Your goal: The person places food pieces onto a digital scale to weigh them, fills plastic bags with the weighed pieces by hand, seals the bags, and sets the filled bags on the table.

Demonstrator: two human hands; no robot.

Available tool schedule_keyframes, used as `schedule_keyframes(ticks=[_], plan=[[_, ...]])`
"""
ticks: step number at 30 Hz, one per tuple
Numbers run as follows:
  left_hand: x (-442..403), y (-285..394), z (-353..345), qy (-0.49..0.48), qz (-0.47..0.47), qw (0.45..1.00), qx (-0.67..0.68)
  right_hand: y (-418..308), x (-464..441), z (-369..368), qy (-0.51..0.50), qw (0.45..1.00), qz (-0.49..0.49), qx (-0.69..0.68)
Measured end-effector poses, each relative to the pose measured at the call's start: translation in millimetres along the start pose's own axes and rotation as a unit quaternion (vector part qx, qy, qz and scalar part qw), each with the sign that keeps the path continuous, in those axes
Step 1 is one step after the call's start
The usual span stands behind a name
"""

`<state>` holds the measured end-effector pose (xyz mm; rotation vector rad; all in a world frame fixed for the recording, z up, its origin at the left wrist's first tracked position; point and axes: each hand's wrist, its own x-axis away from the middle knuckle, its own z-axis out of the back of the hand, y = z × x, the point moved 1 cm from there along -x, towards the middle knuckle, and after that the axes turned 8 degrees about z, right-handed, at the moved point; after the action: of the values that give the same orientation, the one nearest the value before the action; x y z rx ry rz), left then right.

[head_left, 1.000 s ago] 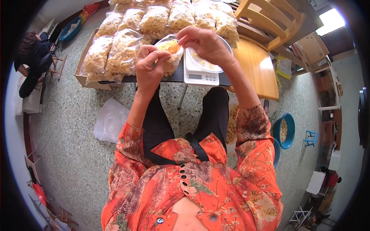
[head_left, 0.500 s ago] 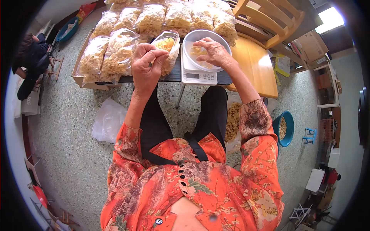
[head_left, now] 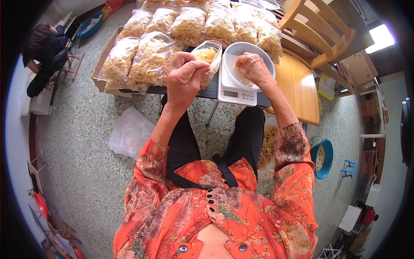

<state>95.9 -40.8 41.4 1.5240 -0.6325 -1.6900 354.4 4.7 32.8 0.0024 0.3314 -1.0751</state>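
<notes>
My left hand (head_left: 186, 77) is closed in a pinch on the edge of an open clear bag (head_left: 209, 60), which stands on the dark table and holds yellowish dried pieces. My right hand (head_left: 254, 69) is inside a white bowl (head_left: 268, 64), its fingers drawn together over a few pale pieces; what they grip is too small to make out. Under the bowl is a white digital scale (head_left: 238, 96) with a display and buttons at its front.
Several filled clear bags (head_left: 187, 26) stand in rows at the back and left. A wooden chair (head_left: 297, 82) is at the right. Below lie a white plastic bag (head_left: 130, 131) and a blue basin (head_left: 324, 159). Another person (head_left: 47, 54) sits at the far left.
My right hand has moved from over the open bag into the bowl, and its spread fingers have closed. My left hand stays pinched beside the bag. The view has shifted slightly.
</notes>
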Motion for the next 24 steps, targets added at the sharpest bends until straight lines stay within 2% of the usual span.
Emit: schedule_keyframes(ticks=[4,7,8,10,11,13,15,18,19,21,24], plan=[[-0.7,1.0,-2.4,-0.005,0.007,1.000,0.001,4.0,-4.8,-2.7,-0.004,1.000,0.002,0.017],[-2.6,2.3,-2.9,0.004,-0.003,1.000,0.002,5.6,-5.4,4.0,-0.002,0.998,-0.051,-0.033],[-3.0,2.1,-3.1,0.010,-0.008,1.000,-0.006,8.9,-5.2,8.1,0.001,0.990,-0.090,-0.112],[-1.9,0.7,-4.4,0.013,-0.003,1.000,-0.008,12.3,-2.1,20.0,0.021,0.962,-0.155,-0.222],[-1.2,0.0,-4.8,0.011,-0.002,1.000,-0.005,15.1,-1.7,27.0,0.027,0.930,-0.205,-0.305],[-1.2,1.2,-5.9,0.013,0.000,1.000,0.009,13.9,0.1,40.6,0.111,0.834,-0.180,-0.510],[-1.7,2.6,-8.1,0.011,-0.004,1.000,0.017,5.1,-2.3,52.0,0.136,0.816,-0.206,-0.523],[-1.9,0.6,-11.8,0.005,-0.018,1.000,0.011,-30.1,-18.0,61.5,0.174,0.775,-0.130,-0.594],[-2.1,1.1,-12.2,0.004,-0.021,1.000,0.017,-43.5,-24.2,59.1,0.175,0.775,-0.129,-0.593],[-1.4,1.2,-11.2,0.007,-0.023,0.999,0.020,-70.6,-38.0,52.3,0.176,0.831,-0.063,-0.524],[1.9,0.2,-5.8,-0.010,-0.004,0.999,0.032,-94.5,-47.3,39.2,0.207,0.936,0.042,-0.283]])
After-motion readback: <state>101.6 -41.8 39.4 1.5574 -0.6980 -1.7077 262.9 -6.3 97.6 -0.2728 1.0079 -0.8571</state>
